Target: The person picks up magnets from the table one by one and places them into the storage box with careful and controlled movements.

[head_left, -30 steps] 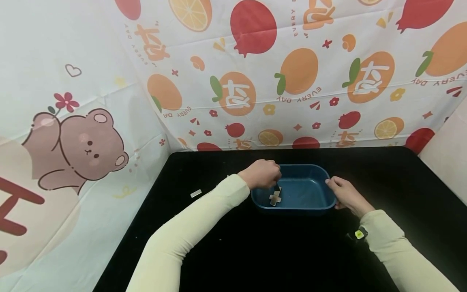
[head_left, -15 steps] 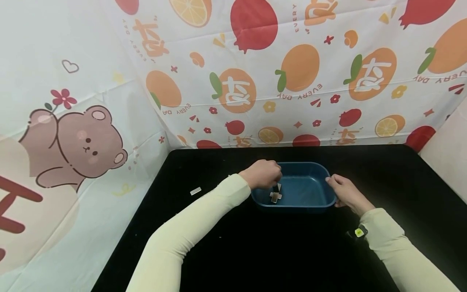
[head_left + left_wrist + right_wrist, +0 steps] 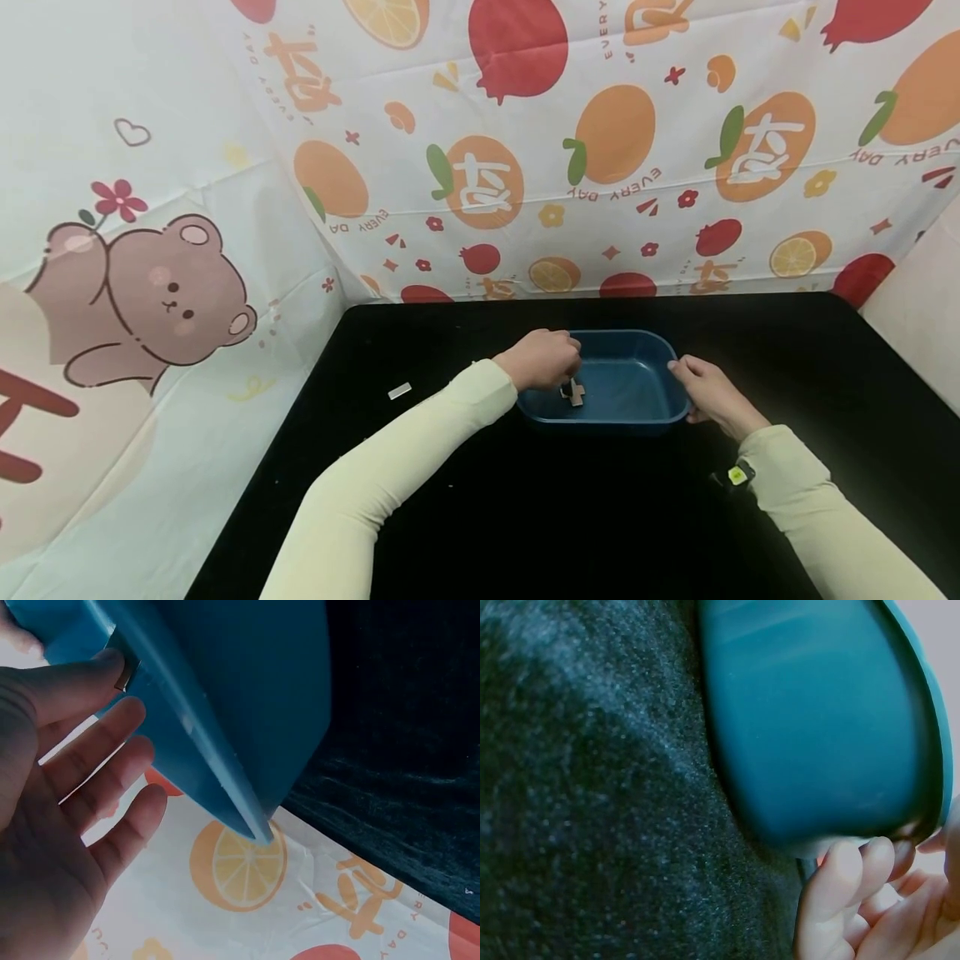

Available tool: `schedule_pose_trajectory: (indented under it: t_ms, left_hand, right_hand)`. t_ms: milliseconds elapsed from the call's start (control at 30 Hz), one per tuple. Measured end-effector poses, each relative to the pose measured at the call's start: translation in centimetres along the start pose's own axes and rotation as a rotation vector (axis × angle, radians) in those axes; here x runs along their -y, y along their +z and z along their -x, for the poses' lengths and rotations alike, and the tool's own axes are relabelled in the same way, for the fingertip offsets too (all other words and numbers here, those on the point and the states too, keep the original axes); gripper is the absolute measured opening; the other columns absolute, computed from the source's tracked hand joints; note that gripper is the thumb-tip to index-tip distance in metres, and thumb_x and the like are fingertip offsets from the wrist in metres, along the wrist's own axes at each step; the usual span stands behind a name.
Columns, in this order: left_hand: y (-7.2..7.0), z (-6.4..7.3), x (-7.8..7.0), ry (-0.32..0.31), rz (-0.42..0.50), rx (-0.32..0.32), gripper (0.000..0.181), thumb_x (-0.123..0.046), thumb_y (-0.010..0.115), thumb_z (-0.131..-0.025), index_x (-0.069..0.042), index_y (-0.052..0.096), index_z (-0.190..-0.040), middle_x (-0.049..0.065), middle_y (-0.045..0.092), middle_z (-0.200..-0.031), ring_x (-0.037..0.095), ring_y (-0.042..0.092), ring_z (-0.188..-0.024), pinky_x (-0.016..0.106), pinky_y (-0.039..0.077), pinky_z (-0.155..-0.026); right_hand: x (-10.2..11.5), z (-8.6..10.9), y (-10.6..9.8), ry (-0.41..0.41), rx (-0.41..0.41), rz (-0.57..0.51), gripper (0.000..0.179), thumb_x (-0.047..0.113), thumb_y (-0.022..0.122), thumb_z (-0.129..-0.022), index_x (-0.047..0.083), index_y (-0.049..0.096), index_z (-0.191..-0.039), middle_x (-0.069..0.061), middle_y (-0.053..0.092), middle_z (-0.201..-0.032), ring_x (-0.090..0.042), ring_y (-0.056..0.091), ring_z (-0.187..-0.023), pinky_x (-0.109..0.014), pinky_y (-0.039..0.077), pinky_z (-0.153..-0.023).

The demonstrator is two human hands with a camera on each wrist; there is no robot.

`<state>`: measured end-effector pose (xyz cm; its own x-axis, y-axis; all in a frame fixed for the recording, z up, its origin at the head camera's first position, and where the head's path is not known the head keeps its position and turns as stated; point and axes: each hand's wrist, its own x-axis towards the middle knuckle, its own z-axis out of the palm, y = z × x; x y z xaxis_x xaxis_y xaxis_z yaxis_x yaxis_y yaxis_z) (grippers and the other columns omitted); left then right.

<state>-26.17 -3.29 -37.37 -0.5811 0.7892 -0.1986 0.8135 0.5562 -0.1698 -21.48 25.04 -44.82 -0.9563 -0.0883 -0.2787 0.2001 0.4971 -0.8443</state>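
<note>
My left hand [image 3: 538, 358] reaches over the left end of a blue plastic basin [image 3: 637, 423]. Thumb and forefinger pinch a small flat dark piece [image 3: 129, 666] inside the basin wall, while the other fingers extend loosely in the left wrist view. Just below those fingertips, small tan and silvery flat pieces [image 3: 577, 395] form a cross-like shape on the basin floor, partly hidden by the hand. At the opposite end, my right hand [image 3: 708, 396] grips the basin's rim, thumb on top and fingers curled underneath against the outer wall [image 3: 817, 750].
A small whitish rectangular piece [image 3: 400, 390] lies on the black tabletop [image 3: 525, 517] left of the basin. Behind the table hangs a fruit-print cloth [image 3: 555, 167], and a bear-print cloth [image 3: 172, 292] hangs on the left.
The cross-like pieces have shifted slightly right and turned within the basin, beneath my left fingertips. Both hands stay nearly in place; the head view has tilted slightly down.
</note>
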Motion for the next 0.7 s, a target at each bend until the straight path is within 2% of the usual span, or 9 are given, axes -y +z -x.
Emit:
schedule_pose_trajectory:
  t_ms: [200,433,700]
  left_hand:
    - [0.2,-0.1,0.1,0.011,0.013,0.006,0.014,-0.019,0.065,-0.096,-0.022,0.077,-0.102,-0.003,0.068,-0.111,0.014,0.059,-0.102,0.029,0.053,-0.081]
    - [-0.1,0.2,0.5,0.021,0.046,-0.072,0.02,-0.016,0.06,-0.097,-0.019,0.078,-0.105,-0.001,0.068,-0.113,0.017,0.06,-0.104,0.031,0.055,-0.083]
    - [0.3,0.7,1.1,-0.008,0.048,-0.047,0.021,-0.019,0.058,-0.098,-0.019,0.077,-0.106,0.0,0.07,-0.112,0.017,0.062,-0.103,0.032,0.056,-0.082]
  right_hand:
    - [-0.1,0.0,-0.1,-0.007,0.007,0.002,0.048,0.05,0.034,-0.105,0.004,0.047,-0.106,-0.003,0.046,-0.07,-0.017,0.054,-0.06,-0.03,0.054,-0.059]
    - [0.2,-0.1,0.0,-0.01,0.002,0.001,0.048,0.05,0.035,-0.105,0.004,0.046,-0.104,-0.002,0.046,-0.068,-0.016,0.053,-0.057,-0.029,0.054,-0.057]
    - [0.1,0.0,0.0,-0.003,-0.002,0.003,0.046,0.049,0.036,-0.105,0.004,0.045,-0.1,-0.002,0.043,-0.068,-0.016,0.053,-0.055,-0.029,0.054,-0.056]
